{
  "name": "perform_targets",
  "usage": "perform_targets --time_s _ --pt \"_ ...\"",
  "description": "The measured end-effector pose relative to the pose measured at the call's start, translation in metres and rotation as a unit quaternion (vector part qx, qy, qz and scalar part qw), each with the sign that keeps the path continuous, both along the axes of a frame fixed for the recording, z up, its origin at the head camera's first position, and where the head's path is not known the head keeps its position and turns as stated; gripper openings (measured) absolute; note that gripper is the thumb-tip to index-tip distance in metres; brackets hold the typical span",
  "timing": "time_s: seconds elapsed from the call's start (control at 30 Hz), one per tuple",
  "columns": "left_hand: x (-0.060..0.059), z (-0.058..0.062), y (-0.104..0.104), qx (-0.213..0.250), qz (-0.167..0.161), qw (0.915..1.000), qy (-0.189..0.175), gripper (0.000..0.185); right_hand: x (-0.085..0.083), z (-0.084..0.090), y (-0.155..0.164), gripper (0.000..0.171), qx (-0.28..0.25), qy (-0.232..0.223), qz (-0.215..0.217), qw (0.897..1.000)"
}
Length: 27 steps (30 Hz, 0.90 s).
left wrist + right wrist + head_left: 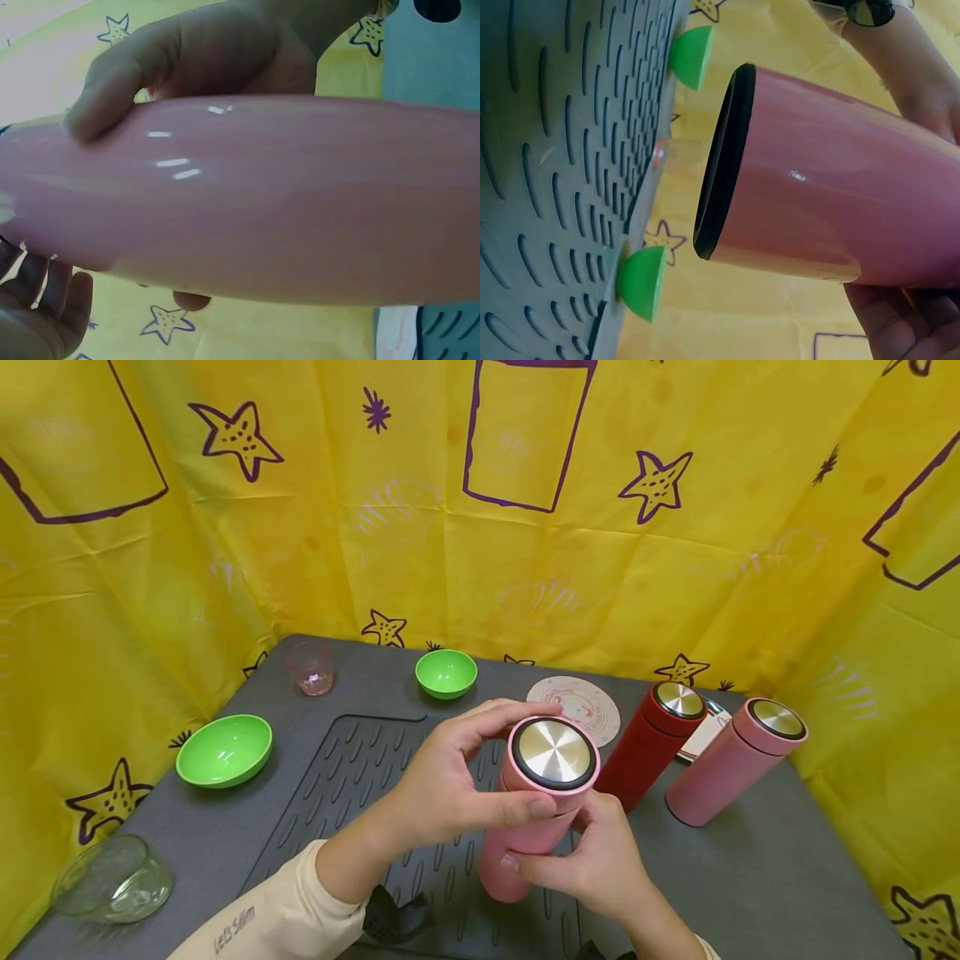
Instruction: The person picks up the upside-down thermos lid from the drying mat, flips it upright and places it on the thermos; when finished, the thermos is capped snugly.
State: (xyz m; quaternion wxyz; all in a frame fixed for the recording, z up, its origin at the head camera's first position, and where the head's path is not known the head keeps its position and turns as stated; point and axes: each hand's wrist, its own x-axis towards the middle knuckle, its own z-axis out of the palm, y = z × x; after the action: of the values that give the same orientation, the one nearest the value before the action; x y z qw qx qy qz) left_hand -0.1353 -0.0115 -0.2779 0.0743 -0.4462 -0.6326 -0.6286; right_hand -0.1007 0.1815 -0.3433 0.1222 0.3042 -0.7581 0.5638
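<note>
gripping pink flask | left hand curls round cap | right hand clasps body

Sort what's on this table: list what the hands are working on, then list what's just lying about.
In hand: pink flask, left hand round its lid, right hand round its body.

Lying about: red flask, second pink flask, two green bowls, pink cup, glass bowl, coaster.

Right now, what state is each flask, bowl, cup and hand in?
Held pink steel-capped flask: lid on, tilted, lifted off the ribbed grey mat.
Left hand: grips the flask's lid end.
Right hand: grips the flask's body.
Red flask: upright, lid on.
Second pink flask: upright, lid on.
Two green bowls: upright, empty.
Pink tumbler: upright.
Clear glass bowl: upright, empty.
</note>
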Motion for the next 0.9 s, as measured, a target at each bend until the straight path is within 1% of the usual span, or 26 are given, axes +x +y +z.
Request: perform_targets --time_s 0.1,0.2,0.27,0.37,0.43,0.53,0.6,0.73,0.83,0.9 --pt "-0.003 -0.003 -0.001 -0.006 -0.021 0.9997 -0.004 0.069 -0.001 -0.001 0.000 0.050 -0.006 -0.007 0.008 1.000" --pt "-0.002 -0.003 -0.001 -0.011 -0.023 0.9997 -0.003 0.072 -0.001 -0.002 0.000 0.050 -0.002 0.010 -0.003 1.000" --pt "0.000 -0.003 0.001 -0.016 -0.008 0.9998 -0.007 0.076 -0.002 -0.003 0.000 0.049 0.003 0.023 -0.018 1.000" --pt "0.006 -0.001 0.005 -0.022 0.037 0.9989 -0.019 0.080 -0.002 -0.004 0.000 0.048 0.008 0.031 -0.036 0.999" --pt "0.008 0.000 0.008 -0.021 0.066 0.9974 -0.020 0.079 -0.002 -0.005 0.000 0.049 0.010 0.029 -0.043 0.999" --pt "0.008 -0.001 0.010 -0.016 0.084 0.9963 -0.005 0.069 -0.002 -0.006 0.001 0.050 0.007 0.018 -0.043 0.999" --pt "0.006 -0.002 0.009 -0.016 0.079 0.9967 0.008 0.066 -0.002 -0.006 0.002 0.050 0.006 0.008 -0.041 0.999" --pt "0.003 -0.003 0.004 -0.026 0.055 0.9980 0.019 0.064 -0.003 -0.008 0.002 0.050 0.006 0.002 -0.030 1.000" --pt "0.002 -0.003 0.003 -0.028 0.037 0.9986 0.025 0.068 -0.003 -0.008 0.002 0.050 0.007 0.012 -0.031 0.999" --pt "0.003 -0.001 0.005 -0.032 0.044 0.9980 0.030 0.075 -0.003 -0.008 0.001 0.050 0.010 0.022 -0.042 0.999"
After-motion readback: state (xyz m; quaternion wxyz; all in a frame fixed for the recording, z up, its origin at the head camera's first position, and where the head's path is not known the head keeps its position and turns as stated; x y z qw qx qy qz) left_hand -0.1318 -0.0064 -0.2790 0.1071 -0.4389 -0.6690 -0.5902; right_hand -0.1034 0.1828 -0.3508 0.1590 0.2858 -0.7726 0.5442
